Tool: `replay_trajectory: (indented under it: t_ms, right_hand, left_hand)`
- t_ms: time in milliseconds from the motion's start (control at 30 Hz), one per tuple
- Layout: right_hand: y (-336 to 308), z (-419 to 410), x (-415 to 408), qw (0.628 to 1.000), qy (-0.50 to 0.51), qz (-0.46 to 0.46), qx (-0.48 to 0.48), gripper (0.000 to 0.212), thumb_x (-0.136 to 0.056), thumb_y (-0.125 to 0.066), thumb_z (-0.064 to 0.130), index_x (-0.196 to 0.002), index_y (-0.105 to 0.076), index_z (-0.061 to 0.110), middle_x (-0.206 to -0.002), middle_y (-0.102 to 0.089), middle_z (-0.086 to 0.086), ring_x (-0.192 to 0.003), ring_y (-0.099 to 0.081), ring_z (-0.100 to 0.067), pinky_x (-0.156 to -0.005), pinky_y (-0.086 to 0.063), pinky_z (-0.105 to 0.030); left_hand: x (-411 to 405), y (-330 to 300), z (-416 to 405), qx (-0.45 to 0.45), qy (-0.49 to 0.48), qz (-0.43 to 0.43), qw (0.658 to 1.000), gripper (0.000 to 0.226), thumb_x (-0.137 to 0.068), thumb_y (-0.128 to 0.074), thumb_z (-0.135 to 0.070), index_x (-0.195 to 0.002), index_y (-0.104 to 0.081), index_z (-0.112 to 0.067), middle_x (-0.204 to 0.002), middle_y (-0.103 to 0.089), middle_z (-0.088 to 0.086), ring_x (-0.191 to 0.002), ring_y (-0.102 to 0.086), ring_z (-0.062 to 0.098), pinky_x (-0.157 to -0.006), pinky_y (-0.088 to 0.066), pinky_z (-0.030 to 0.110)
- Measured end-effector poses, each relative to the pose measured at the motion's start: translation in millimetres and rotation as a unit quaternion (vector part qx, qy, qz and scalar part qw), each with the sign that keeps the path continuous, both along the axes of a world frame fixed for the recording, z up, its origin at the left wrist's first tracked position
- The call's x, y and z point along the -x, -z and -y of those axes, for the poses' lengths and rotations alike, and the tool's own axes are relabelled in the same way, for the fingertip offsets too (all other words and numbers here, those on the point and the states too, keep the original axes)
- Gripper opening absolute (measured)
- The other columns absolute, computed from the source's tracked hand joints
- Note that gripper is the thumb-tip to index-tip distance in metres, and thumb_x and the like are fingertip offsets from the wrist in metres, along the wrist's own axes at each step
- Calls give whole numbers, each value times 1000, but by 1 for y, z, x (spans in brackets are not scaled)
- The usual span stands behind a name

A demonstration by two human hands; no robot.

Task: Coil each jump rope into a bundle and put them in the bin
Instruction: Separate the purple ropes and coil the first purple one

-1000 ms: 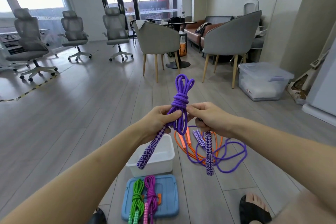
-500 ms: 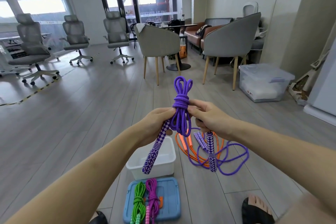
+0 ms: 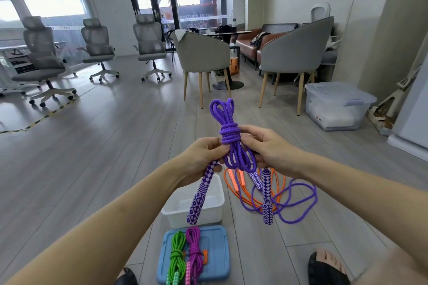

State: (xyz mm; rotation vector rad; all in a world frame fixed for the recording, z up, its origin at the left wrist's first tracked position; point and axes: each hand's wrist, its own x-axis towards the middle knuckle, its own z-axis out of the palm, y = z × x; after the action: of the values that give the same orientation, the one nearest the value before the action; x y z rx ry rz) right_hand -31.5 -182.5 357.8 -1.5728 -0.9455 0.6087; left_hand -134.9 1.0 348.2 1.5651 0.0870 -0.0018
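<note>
Nearest, green (image 3: 177,252) and magenta (image 3: 194,250) bundles lie on the blue lid (image 3: 217,261). Beyond its far edge sits the white bin (image 3: 215,203), loose ropes (image 3: 298,201) to its right. Above, left hand (image 3: 203,157) and right hand (image 3: 268,148) both grip the purple bundle (image 3: 229,136); bare floor (image 3: 115,134) beyond.

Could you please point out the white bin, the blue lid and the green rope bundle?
white bin (image 3: 218,194): head view, right rim.
blue lid (image 3: 220,259): head view, bare right side.
green rope bundle (image 3: 177,255): head view, wrapped middle.
</note>
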Motion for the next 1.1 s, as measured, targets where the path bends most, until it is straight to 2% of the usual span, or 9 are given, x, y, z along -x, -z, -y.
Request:
replay_trajectory:
  t_ms: [100,200,367,600,667,733,833,933,1100]
  right_hand:
    - [-4,3,2,1000,19,16,1,30,-111,-42,25,-137,-56,29,-83,-58,-13,-58,-49,-19,-47,-38,-21]
    - [-7,0,3,999,38,21,-14,28,-111,-43,25,-134,-58,29,-81,-58,-12,-58,-46,-21,-48,-35,-26]
    - [-5,-3,5,999,43,12,-6,27,-109,-47,26,-134,-55,29,-99,-69,-23,-79,-58,-38,-69,-49,-48]
    - [-6,-3,9,997,71,35,10,29,-108,-48,23,-136,-55,25,-113,-73,-15,-98,-74,-36,-87,-60,-55]
    - [-8,-3,8,996,68,56,22,28,-108,-48,24,-135,-55,26,-103,-73,-15,-81,-72,-33,-72,-63,-44]
    - [-9,-2,7,995,69,68,29,31,-108,-48,22,-139,-54,23,-85,-68,-10,-58,-59,-18,-51,-48,-26]
    - [-8,-1,6,995,63,66,34,33,-108,-49,19,-141,-53,21,-79,-60,-9,-48,-49,-4,-45,-38,-18]
    - [-8,1,6,996,46,64,49,37,-107,-51,21,-144,-50,24,-79,-58,-8,-49,-47,-4,-46,-38,-19]
    - [-8,1,6,983,33,141,110,65,-99,-67,28,-152,-34,44,-113,-63,-8,-78,-65,-14,-59,-48,-18]
  left_hand:
    - [0,1,0,40,13,6,999,29,-101,-61,-19,-121,-66,1,-88,-62,7,-72,-52,13,-62,-45,24]
    - [0,-1,2,44,21,23,999,33,-92,-71,-26,-116,-69,-4,-89,-64,6,-74,-56,12,-63,-46,24]
    - [-4,1,9,-5,-26,33,999,34,-90,-75,-17,-121,-70,-4,-98,-71,9,-75,-58,14,-63,-43,26]
    - [-3,-2,18,-39,-40,21,998,17,-91,-74,-12,-107,-69,-11,-81,-69,0,-57,-53,6,-53,-37,23]
    - [-4,-4,19,-56,-45,17,997,15,-91,-73,-6,-104,-67,-10,-77,-66,0,-52,-50,4,-51,-37,22]
    - [-4,-4,19,-81,-48,10,996,15,-92,-70,-2,-104,-65,-9,-78,-64,2,-54,-49,6,-51,-39,22]
    - [-4,-3,18,-118,-49,11,992,18,-90,-68,0,-105,-66,-9,-85,-63,8,-67,-48,16,-53,-41,24]
    - [-4,-2,18,-133,-64,10,989,20,-90,-66,0,-108,-66,-7,-87,-62,11,-73,-46,23,-54,-42,25]
    - [-4,-2,18,-136,-76,14,988,23,-92,-62,-3,-114,-65,-9,-85,-63,8,-67,-47,17,-56,-43,26]
